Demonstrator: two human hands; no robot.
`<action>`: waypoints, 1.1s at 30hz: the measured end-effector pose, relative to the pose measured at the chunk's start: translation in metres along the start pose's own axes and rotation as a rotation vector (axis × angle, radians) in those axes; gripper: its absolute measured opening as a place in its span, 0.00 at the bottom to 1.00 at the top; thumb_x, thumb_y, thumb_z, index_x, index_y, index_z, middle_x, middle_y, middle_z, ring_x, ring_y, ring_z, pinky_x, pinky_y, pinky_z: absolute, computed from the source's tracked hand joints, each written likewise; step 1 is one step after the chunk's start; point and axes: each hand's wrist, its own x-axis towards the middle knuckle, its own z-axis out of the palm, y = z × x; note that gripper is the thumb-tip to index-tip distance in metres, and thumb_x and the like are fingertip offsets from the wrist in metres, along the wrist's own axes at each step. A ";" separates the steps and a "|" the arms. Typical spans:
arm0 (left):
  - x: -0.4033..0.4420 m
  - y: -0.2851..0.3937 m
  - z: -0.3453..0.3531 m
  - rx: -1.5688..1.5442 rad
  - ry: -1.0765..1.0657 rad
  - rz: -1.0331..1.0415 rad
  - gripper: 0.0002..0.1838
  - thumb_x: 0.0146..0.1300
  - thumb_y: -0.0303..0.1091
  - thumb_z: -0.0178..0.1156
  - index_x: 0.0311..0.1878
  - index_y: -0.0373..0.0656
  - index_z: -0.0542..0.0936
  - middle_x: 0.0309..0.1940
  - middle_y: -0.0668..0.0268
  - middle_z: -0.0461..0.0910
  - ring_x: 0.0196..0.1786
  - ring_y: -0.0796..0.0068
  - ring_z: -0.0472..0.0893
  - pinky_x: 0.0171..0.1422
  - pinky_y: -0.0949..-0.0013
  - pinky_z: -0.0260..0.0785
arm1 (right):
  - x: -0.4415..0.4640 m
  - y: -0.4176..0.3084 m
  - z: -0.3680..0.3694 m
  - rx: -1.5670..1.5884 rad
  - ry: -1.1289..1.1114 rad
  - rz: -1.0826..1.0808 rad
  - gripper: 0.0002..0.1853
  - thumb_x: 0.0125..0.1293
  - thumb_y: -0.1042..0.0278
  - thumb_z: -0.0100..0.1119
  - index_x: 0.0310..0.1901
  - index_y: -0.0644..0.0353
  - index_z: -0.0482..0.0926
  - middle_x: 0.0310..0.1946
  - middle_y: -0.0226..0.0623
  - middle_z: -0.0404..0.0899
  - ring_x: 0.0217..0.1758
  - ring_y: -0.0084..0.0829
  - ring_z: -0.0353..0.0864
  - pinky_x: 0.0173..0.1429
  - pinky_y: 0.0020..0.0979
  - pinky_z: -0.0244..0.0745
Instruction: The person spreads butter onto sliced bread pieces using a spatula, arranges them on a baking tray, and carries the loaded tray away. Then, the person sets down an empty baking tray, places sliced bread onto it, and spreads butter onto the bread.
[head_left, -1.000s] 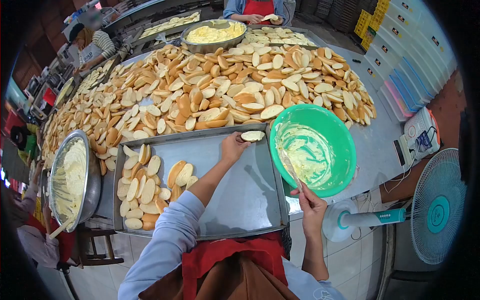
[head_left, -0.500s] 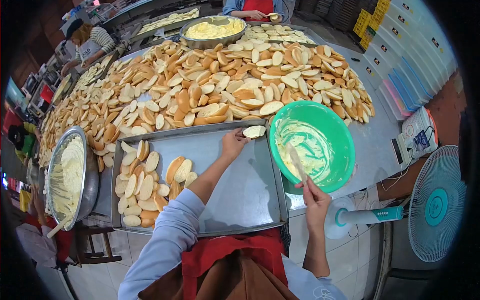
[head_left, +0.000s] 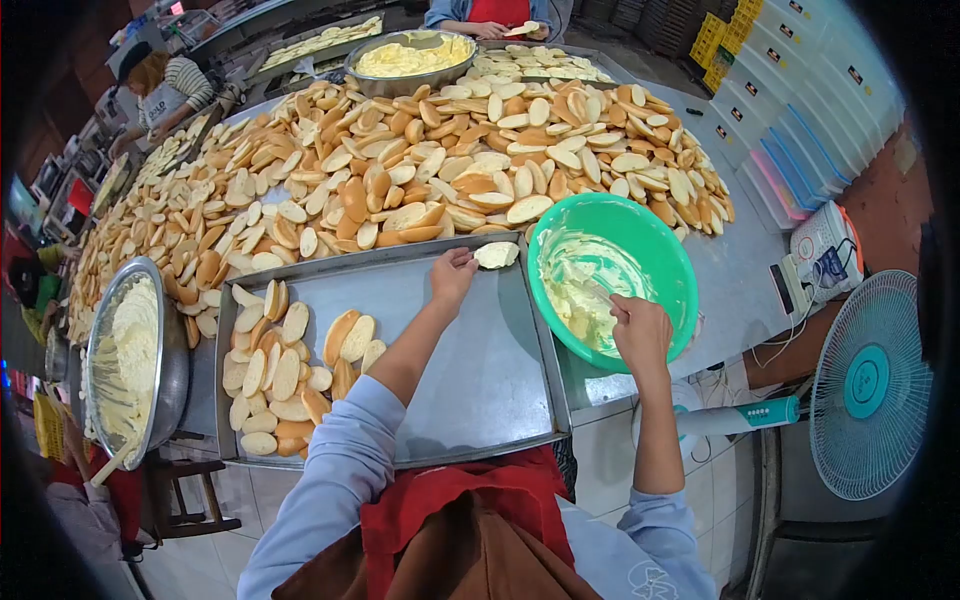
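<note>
My left hand (head_left: 453,278) reaches across the metal tray (head_left: 480,370) to its far right corner. Its fingers pinch the left end of a bread slice (head_left: 496,255) topped with pale cream. Over the green bowl (head_left: 675,270), my right hand (head_left: 642,328) is closed round a spatula (head_left: 603,294); most of the tool is hidden by the hand and the cream. Pale yellow cream (head_left: 578,290) smears the bowl's inside. Plain bread slices (head_left: 290,375) lie in a loose heap in the tray's left part.
A large pile of bread slices (head_left: 430,165) covers the table behind the tray. Metal bowls of cream stand left (head_left: 172,360) and at the back (head_left: 415,60). A fan (head_left: 865,385) and plastic boxes (head_left: 800,110) are at right. Other people work at back and left.
My right hand has moved forward and in over the green bowl, taking the spatula lower into the cream. My left hand stays at the creamed slice. The view has shifted slightly.
</note>
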 end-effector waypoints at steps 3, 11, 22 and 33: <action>-0.001 0.003 -0.001 -0.135 -0.014 -0.071 0.22 0.60 0.23 0.57 0.59 0.31 0.69 0.51 0.55 0.76 0.50 0.70 0.77 0.54 0.72 0.72 | 0.009 -0.006 0.008 -0.059 0.015 -0.028 0.08 0.49 0.75 0.54 0.28 0.59 0.83 0.22 0.50 0.77 0.29 0.51 0.78 0.35 0.45 0.72; -0.049 0.025 -0.076 -0.041 0.034 0.097 0.18 0.64 0.30 0.55 0.57 0.39 0.70 0.52 0.62 0.76 0.51 0.73 0.75 0.52 0.70 0.71 | 0.015 -0.004 0.003 -0.015 -0.164 -0.138 0.08 0.47 0.73 0.56 0.27 0.56 0.85 0.23 0.51 0.78 0.29 0.50 0.79 0.35 0.44 0.73; -0.127 0.018 -0.219 0.529 0.264 0.251 0.07 0.64 0.29 0.56 0.41 0.36 0.78 0.31 0.60 0.82 0.33 0.73 0.82 0.38 0.71 0.73 | -0.012 -0.012 -0.029 -0.055 -0.164 -0.122 0.12 0.49 0.74 0.57 0.35 0.57 0.86 0.23 0.50 0.80 0.28 0.47 0.80 0.38 0.39 0.74; -0.164 0.025 -0.159 1.090 0.069 0.234 0.21 0.43 0.34 0.70 0.42 0.43 0.76 0.34 0.62 0.80 0.44 0.59 0.77 0.47 0.59 0.67 | -0.012 0.027 -0.037 0.202 -0.280 0.254 0.11 0.56 0.73 0.58 0.40 0.63 0.84 0.19 0.37 0.82 0.22 0.25 0.78 0.30 0.27 0.69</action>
